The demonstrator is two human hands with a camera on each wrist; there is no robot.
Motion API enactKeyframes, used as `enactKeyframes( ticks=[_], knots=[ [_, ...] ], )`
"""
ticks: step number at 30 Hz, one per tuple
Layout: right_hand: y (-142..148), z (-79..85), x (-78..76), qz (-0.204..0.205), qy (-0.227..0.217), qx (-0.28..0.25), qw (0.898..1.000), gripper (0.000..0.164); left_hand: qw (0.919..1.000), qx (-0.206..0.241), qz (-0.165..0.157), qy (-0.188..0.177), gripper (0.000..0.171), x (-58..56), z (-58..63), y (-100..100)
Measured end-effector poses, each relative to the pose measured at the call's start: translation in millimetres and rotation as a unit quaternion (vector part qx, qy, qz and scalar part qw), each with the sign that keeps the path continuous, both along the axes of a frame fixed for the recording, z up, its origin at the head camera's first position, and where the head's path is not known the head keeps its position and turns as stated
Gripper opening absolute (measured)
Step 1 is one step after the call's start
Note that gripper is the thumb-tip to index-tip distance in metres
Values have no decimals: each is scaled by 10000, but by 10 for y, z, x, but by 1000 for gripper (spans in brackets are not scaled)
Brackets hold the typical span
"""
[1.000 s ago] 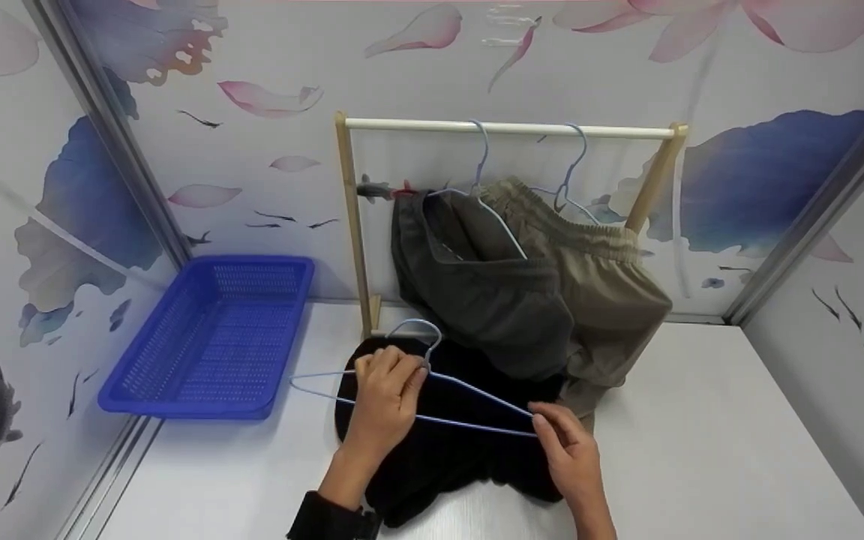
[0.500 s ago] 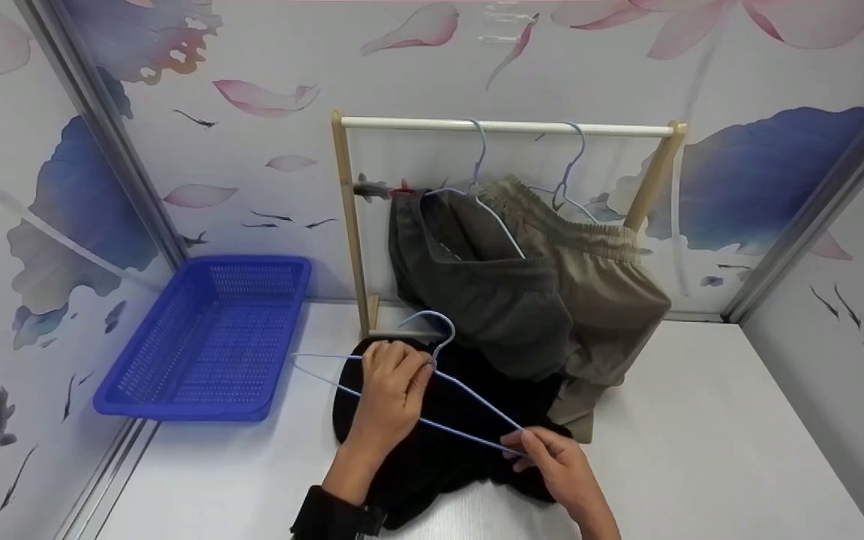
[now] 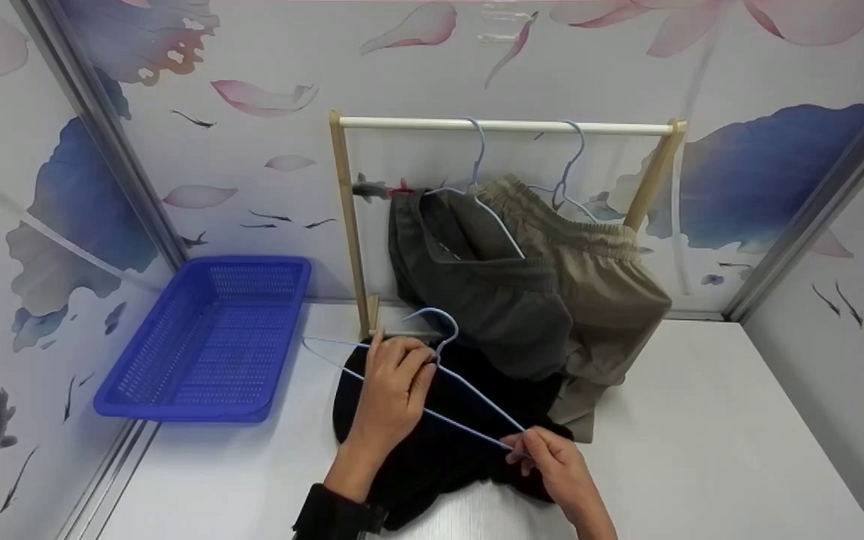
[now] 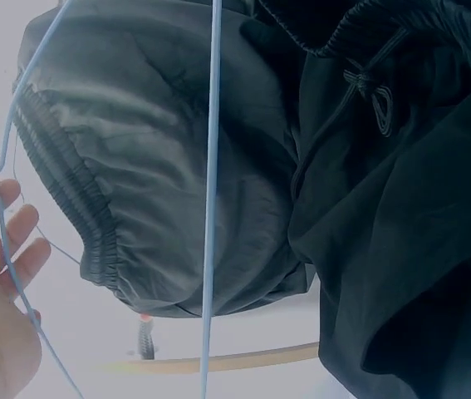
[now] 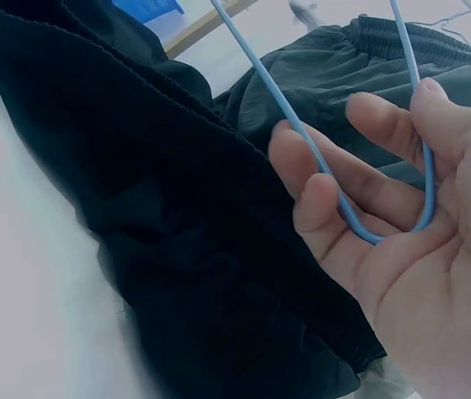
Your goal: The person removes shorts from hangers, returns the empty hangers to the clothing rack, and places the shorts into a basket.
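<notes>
A light blue wire hanger (image 3: 477, 394) is held by both hands over a black garment (image 3: 462, 450) that lies on the white table. My left hand (image 3: 394, 382) pinches the hanger just under its hook. At the hanger's right end my right hand (image 3: 552, 465) grips the corner. The right wrist view shows the hanger's bend (image 5: 376, 237) lying across the palm, with thumb and fingers around the wire. In the left wrist view the black garment has a gathered waistband and a knotted drawstring (image 4: 372, 87).
A clothes rack (image 3: 507, 126) stands behind, bearing dark grey pants (image 3: 484, 300) and khaki pants (image 3: 604, 292) on blue hangers. A blue plastic basket (image 3: 199, 412) sits at the left. Printed panels (image 3: 267, 45) enclose the table (image 3: 717, 435).
The hanger has tilted, its right end lower and nearer, its left end and hook higher. My right hand has shifted left and down with its corner, around which its fingers now curl.
</notes>
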State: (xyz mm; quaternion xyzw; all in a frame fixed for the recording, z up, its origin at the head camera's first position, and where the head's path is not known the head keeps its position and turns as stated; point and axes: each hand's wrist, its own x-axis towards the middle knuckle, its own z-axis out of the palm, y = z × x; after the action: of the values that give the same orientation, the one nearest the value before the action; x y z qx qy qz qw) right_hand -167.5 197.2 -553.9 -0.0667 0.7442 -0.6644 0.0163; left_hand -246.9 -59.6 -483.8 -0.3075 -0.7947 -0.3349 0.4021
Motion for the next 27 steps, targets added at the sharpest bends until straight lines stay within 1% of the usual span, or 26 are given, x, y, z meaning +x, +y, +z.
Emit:
enactKeyframes(
  ticks=[4, 6, 10, 14, 16, 20, 23, 27],
  knots=[
    [-8, 1, -2, -260, -6, 74, 9996, 39, 10000, -19, 74, -16, 27, 5, -10, -17],
    [-12, 3, 0, -396, 21, 84, 9992, 38, 9999, -24, 120, -32, 32, 11, -13, -31],
    [-24, 10, 3, -636, 133, -16, 9979, 37, 9997, -32, 244, -29, 34, 18, -26, -61],
    [-24, 12, -2, -729, 225, -27, 9971, 37, 9990, -55, 453, 10, 39, 20, -44, -88],
    [-23, 14, -5, -748, 211, -13, 9970, 38, 9983, -55, 572, -11, 41, 23, -58, -102],
    [-28, 34, -7, -794, 85, -8, 9968, 38, 9965, -108, 806, -169, 43, 34, -91, -128],
    [-39, 59, -14, -852, 46, 4, 9964, 37, 9956, -150, 880, -275, 43, 41, -121, -146],
    [-47, 84, -43, -881, 173, -1, 9960, 36, 9957, -149, 856, -319, 46, 43, -152, -159]
  ],
)
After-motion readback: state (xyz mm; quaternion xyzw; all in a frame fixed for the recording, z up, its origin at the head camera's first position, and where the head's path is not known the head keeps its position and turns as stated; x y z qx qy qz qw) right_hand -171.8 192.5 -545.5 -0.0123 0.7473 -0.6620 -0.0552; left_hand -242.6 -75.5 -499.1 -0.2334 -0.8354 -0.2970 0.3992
